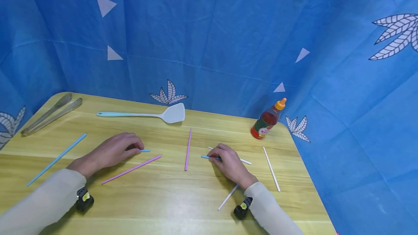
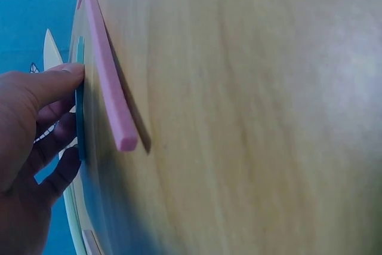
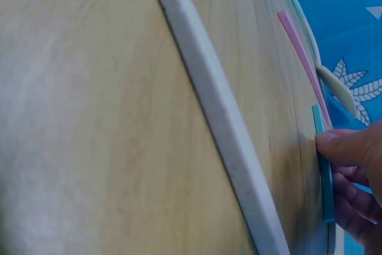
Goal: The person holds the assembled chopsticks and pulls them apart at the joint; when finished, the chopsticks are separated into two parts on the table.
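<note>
My left hand [image 1: 119,149] pinches a short blue stick between thumb and fingers, low over the table left of centre. In the left wrist view that blue stick [image 2: 80,103] runs along the fingertips, beside a pink stick [image 2: 109,70]. On the right side, my right hand [image 1: 230,162] pinches another blue stick [image 3: 324,165] the same way. A white stick [image 1: 245,161] lies partly behind the right hand, and a second white stick [image 1: 228,198] lies below the wrist. One pink stick [image 1: 188,149] lies between the hands; another pink stick [image 1: 131,169] lies nearer, by the left forearm.
At the far left are metal tongs [image 1: 52,115] and a long blue stick [image 1: 57,159]. A spatula [image 1: 147,114] lies along the back. A red sauce bottle [image 1: 266,120] stands back right, behind a white stick [image 1: 271,169]. A blue curtain [image 1: 212,46] borders the wooden table [image 1: 169,206].
</note>
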A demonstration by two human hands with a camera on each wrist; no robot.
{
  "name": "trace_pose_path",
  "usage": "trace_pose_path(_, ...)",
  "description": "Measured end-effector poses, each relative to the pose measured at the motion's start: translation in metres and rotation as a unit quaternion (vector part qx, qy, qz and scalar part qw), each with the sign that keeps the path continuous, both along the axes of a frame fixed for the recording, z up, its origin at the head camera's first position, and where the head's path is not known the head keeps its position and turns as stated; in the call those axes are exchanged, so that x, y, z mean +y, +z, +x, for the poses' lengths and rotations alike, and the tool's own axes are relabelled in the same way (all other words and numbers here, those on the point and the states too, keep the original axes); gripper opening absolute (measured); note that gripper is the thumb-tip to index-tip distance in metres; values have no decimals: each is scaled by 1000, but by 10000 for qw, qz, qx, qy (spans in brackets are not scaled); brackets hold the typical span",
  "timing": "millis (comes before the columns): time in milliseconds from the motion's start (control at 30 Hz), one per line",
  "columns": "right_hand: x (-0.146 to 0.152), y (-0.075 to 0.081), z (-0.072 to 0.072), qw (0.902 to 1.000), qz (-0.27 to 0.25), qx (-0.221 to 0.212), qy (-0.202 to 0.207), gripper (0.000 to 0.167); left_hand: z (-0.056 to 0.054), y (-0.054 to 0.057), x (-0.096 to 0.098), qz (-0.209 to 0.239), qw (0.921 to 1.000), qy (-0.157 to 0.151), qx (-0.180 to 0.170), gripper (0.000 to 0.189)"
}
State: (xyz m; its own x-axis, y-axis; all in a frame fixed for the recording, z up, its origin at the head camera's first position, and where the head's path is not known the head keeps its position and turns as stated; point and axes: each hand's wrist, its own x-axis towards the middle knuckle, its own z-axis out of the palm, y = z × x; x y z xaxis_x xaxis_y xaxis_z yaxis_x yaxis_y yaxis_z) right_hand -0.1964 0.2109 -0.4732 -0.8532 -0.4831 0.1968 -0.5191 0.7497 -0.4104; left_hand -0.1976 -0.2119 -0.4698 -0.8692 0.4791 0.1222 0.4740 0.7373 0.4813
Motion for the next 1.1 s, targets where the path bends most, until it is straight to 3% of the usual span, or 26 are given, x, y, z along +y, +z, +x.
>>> trace_pose_path(233,-2,-3,-2,10000,-34,-4,84,10,1,3,-18,216,9994,222,-182,11)
trace_pose_path(333,-3,-4,-3,9999,-28,-41,123,10,5,10,-40,208,9985,493,-136,13)
trace_pose_path(500,-4,-2,-3,9999,-23,-103,91,10,17,15,-89,-1,9950,949,304,14)
trace_pose_path(600,-4,-1,-3,9999,-24,-92,88,9,27,10,-117,-118,9906,1252,532,15)
trace_pose_path(800,-2,0,-3,9999,-11,-113,59,9,46,-9,-157,-373,9825,1708,637,15)
trace_pose_path(933,-1,0,-2,9999,-56,-123,41,9,53,-21,-172,-534,9760,1980,732,19)
trace_pose_path(1100,2,-1,-2,9998,-127,-175,43,9,59,-30,-180,-407,9712,2290,510,26)
